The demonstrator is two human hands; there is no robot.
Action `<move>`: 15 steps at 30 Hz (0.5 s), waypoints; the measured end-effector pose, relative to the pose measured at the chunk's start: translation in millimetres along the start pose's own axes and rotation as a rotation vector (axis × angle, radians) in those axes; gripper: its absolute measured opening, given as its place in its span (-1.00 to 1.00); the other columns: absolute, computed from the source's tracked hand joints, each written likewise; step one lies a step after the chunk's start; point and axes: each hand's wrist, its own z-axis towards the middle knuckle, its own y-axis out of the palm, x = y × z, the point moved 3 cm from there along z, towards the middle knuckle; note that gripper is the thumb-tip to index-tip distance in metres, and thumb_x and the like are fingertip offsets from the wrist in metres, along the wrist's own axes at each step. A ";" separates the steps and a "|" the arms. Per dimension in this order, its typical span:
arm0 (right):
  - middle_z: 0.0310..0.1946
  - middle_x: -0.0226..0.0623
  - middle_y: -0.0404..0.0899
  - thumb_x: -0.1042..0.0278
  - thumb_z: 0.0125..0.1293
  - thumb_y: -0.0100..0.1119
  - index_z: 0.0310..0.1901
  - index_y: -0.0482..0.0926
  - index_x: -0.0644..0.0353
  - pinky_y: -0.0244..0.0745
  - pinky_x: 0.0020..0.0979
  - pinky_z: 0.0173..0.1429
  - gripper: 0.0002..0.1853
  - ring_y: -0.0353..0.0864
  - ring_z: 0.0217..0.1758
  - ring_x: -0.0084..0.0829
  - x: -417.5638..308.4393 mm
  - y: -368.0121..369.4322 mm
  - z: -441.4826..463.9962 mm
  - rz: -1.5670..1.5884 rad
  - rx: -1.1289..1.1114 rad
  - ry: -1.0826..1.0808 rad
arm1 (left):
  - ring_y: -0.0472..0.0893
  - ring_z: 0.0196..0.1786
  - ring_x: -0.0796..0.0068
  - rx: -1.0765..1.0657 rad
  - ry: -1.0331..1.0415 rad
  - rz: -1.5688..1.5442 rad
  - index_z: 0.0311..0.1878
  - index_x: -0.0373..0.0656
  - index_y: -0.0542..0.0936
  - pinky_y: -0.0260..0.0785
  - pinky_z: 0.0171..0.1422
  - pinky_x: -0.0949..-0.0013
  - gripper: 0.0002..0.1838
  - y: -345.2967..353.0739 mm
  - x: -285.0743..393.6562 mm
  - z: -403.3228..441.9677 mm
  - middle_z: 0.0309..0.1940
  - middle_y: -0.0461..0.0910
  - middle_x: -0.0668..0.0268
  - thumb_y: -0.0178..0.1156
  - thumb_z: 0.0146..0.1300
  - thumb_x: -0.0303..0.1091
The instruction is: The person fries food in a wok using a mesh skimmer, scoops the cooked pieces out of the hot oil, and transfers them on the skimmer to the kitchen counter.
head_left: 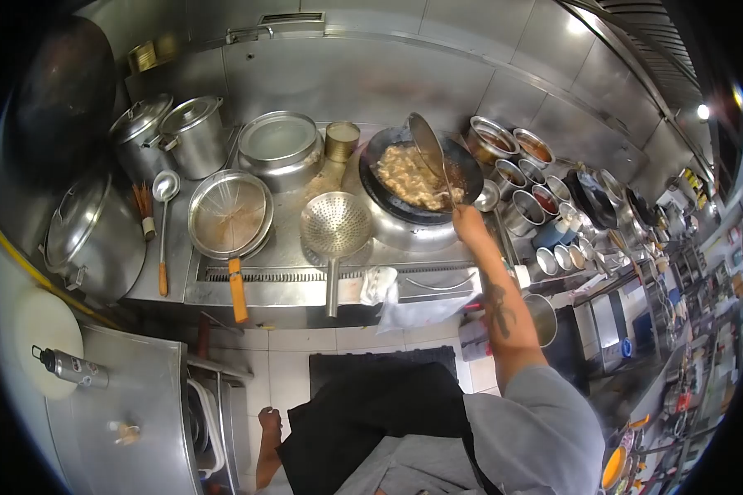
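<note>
My right hand is closed around the handle of a metal ladle. The ladle's bowl is tilted over the back of a dark wok on the stove. Browned pieces of food lie in the wok below it. Down at my side, left of the black apron, hangs my left hand, its fingers curled; whether it holds anything is too small to make out.
Left of the wok are a perforated strainer, a mesh sieve, a lidded pot and a long ladle. Sauce containers stand to the right. A white cloth hangs off the front edge. A bottle lies at lower left.
</note>
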 end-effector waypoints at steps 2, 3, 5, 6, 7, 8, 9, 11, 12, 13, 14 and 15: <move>-0.39 0.13 0.52 0.33 0.19 -0.10 -0.26 0.53 0.31 0.39 -0.19 -0.13 -0.75 0.51 -0.25 0.09 13.5 -16.9 -4.3 0.007 0.093 -0.087 | 0.37 -0.77 0.46 -0.005 0.008 -0.026 -0.01 -0.40 0.42 0.22 -0.77 0.41 -0.58 16.4 3.0 -3.5 -0.71 0.43 0.24 0.03 0.00 -0.45; -0.39 0.13 0.52 0.33 0.19 -0.10 -0.26 0.53 0.31 0.39 -0.19 -0.13 -0.75 0.51 -0.25 0.09 15.7 -30.5 -7.9 0.010 0.095 -0.084 | 0.37 -0.78 0.46 -0.006 0.005 -0.030 -0.01 -0.40 0.42 0.22 -0.77 0.42 -0.58 25.0 4.3 -6.2 -0.71 0.42 0.23 0.03 0.00 -0.45; -0.38 0.15 0.51 0.34 0.19 -0.09 -0.26 0.52 0.31 0.38 -0.17 -0.15 -0.76 0.50 -0.25 0.09 19.8 -57.8 -16.7 0.075 0.075 -0.042 | 0.36 -0.79 0.47 -0.004 0.003 -0.030 -0.01 -0.40 0.42 0.21 -0.77 0.42 -0.58 39.4 9.4 -15.6 -0.72 0.42 0.23 0.03 0.00 -0.46; -0.38 0.16 0.49 0.35 0.19 -0.10 -0.26 0.51 0.32 0.36 -0.15 -0.14 -0.77 0.47 -0.23 0.12 39.0 -58.9 -17.0 0.130 0.059 0.014 | 0.36 -0.79 0.47 -0.006 -0.005 -0.020 -0.01 -0.40 0.42 0.22 -0.77 0.42 -0.58 46.3 15.0 -24.6 -0.72 0.42 0.23 0.03 -0.01 -0.46; -0.38 0.16 0.49 0.35 0.19 -0.10 -0.26 0.51 0.32 0.36 -0.15 -0.14 -0.77 0.47 -0.23 0.12 55.1 -61.3 -16.7 0.135 0.061 0.018 | 0.35 -0.80 0.47 -0.007 -0.014 -0.010 -0.01 -0.40 0.41 0.22 -0.76 0.42 -0.58 52.3 23.1 -35.9 -0.73 0.42 0.23 0.03 -0.01 -0.47; -0.45 0.14 0.48 0.36 0.19 -0.10 -0.27 0.51 0.31 0.37 -0.17 -0.22 -0.77 0.50 -0.33 0.07 67.8 -65.0 -16.5 0.074 0.105 -0.068 | 0.35 -0.80 0.47 -0.011 0.037 0.031 -0.01 -0.40 0.41 0.21 -0.77 0.42 -0.58 55.7 31.8 -48.0 -0.74 0.41 0.24 0.04 -0.01 -0.49; -0.53 0.13 0.48 0.37 0.20 -0.10 -0.27 0.51 0.30 0.39 -0.18 -0.31 -0.78 0.53 -0.43 0.01 83.9 -66.9 -15.8 0.012 0.148 -0.154 | 0.35 -0.80 0.47 -0.008 0.039 0.036 -0.01 -0.40 0.41 0.21 -0.77 0.42 -0.58 60.5 34.6 -57.0 -0.74 0.41 0.24 0.04 -0.01 -0.49; -0.69 -0.03 0.45 0.35 0.23 -0.10 -0.29 0.52 0.29 0.32 -0.28 -0.56 -0.78 0.48 -0.70 -0.25 121.3 -62.1 -9.6 -0.038 0.278 -0.331 | 0.35 -0.80 0.47 0.007 0.019 0.060 -0.01 -0.41 0.39 0.19 -0.77 0.41 -0.58 68.5 35.0 -67.7 -0.75 0.40 0.24 0.04 -0.01 -0.50; -0.73 -0.13 0.43 0.33 0.25 -0.10 -0.29 0.52 0.29 0.25 -0.35 -0.65 -0.77 0.41 -0.77 -0.37 129.9 -65.3 -9.1 0.108 0.148 -0.165 | 0.36 -0.80 0.46 0.017 0.002 0.006 -0.01 -0.41 0.39 0.18 -0.78 0.41 -0.57 71.9 31.6 -69.8 -0.76 0.40 0.23 0.04 -0.02 -0.51; -0.77 -0.22 0.40 0.31 0.26 -0.10 -0.30 0.52 0.30 0.18 -0.42 -0.73 -0.75 0.35 -0.84 -0.50 136.9 -67.1 -8.6 0.251 0.015 -0.001 | 0.36 -0.80 0.46 0.020 0.003 0.005 -0.01 -0.41 0.39 0.18 -0.78 0.41 -0.57 74.7 29.0 -71.1 -0.76 0.40 0.23 0.04 -0.02 -0.51; -0.77 -0.22 0.40 0.31 0.26 -0.10 -0.30 0.52 0.30 0.18 -0.42 -0.73 -0.75 0.35 -0.84 -0.50 138.0 -71.9 -7.1 0.254 0.015 -0.004 | 0.36 -0.81 0.46 0.038 0.015 0.012 -0.01 -0.42 0.39 0.18 -0.78 0.41 -0.58 76.3 25.3 -73.7 -0.76 0.40 0.23 0.04 -0.02 -0.51; -0.75 -0.20 0.42 0.32 0.27 -0.12 -0.39 0.49 0.32 0.23 -0.39 -0.70 -0.75 0.38 -0.80 -0.44 139.0 -75.1 -6.5 0.334 -0.023 0.112 | 0.36 -0.81 0.46 0.055 0.025 0.020 -0.02 -0.42 0.39 0.18 -0.78 0.41 -0.58 78.5 22.9 -76.6 -0.76 0.40 0.23 0.04 -0.02 -0.51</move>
